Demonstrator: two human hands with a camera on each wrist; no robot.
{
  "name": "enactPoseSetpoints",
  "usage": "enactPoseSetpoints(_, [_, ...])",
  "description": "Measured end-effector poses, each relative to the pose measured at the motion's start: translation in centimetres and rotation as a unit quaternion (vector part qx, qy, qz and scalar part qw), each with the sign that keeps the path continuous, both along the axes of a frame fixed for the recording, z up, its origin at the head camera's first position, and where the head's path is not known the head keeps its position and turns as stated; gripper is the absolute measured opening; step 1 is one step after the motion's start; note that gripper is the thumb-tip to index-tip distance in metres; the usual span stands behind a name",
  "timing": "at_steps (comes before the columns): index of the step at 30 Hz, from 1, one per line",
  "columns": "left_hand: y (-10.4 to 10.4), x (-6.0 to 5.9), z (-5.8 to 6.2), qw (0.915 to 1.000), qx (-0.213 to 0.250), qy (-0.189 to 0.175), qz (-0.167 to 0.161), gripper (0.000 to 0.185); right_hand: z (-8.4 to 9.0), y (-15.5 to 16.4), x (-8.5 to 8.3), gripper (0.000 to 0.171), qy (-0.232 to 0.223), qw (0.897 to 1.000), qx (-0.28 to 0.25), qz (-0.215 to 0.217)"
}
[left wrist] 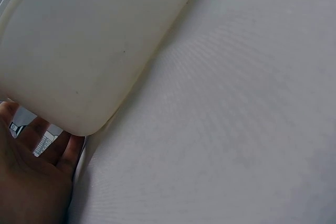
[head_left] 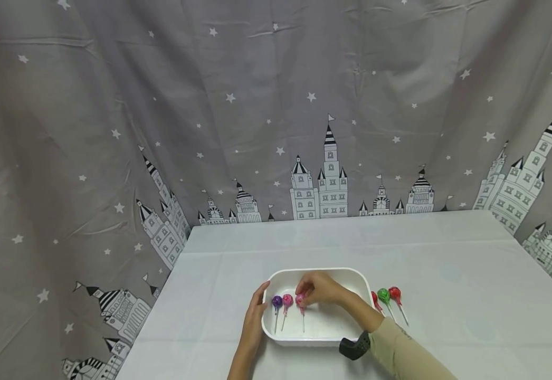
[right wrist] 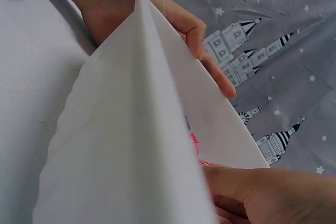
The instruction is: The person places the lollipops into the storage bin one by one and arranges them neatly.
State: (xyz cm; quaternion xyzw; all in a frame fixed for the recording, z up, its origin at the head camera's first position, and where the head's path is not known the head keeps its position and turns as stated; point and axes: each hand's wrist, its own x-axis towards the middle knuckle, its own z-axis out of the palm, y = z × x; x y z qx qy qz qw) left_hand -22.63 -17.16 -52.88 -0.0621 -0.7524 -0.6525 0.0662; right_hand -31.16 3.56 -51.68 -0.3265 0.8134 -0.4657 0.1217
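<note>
A white tray (head_left: pixel 321 342) holds a purple lollipop (head_left: pixel 277 302) and a pink lollipop (head_left: pixel 287 300) side by side at its left. To their right, my right hand (head_left: pixel 321 289) reaches into the tray and pinches another pink lollipop (head_left: pixel 300 301) by its head, the stick pointing toward me. My left hand (head_left: pixel 253 316) grips the tray's left end, thumb over the rim. From the left wrist view, that hand (left wrist: pixel 39 166) has its fingers against the outer wall. The tray wall partly hides the right hand (right wrist: pixel 278 195) in the right wrist view.
Outside the tray, on the right, lie a green lollipop (head_left: pixel 383 294), a red lollipop (head_left: pixel 395 293) and another red one partly behind the tray's edge. A white cloth (head_left: pixel 200 285) covers the table. Behind it hangs a grey curtain (head_left: pixel 238 121) printed with castles and stars.
</note>
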Motion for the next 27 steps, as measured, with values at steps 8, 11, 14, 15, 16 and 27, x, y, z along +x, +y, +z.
enactPoseSetpoints(8, [-0.4,-0.6,-1.4,0.9999,0.006,0.009,0.003,0.05,0.1,-0.5,0.3,0.024,0.012,1.0,-0.011,-0.004])
enactPoseSetpoints(11, [-0.3,-0.5,-1.4,0.9999,0.005,0.015,0.001,0.05,0.0,-0.7,0.3,0.022,0.013,1.0,-0.009,-0.006])
enactPoseSetpoints(14, [-0.3,-0.5,-1.4,0.9998,0.006,0.02,0.001,0.05,0.1,-0.6,0.4,0.022,0.015,1.0,-0.006,-0.008])
enactPoseSetpoints(15, [-0.3,-0.5,-1.5,0.9997,0.007,0.022,0.001,0.049,0.1,-0.6,0.4,0.022,0.016,1.0,-0.008,-0.007])
enactPoseSetpoints(16, [-0.3,-0.5,-1.5,0.9997,0.008,0.024,0.001,0.049,0.1,-0.6,0.4,0.023,0.017,1.0,-0.01,-0.005])
enactPoseSetpoints(27, [0.2,0.4,1.1,0.9999,0.005,0.007,-0.006,0.049,0.3,-0.6,0.4,0.036,0.01,1.0,-0.018,0.004])
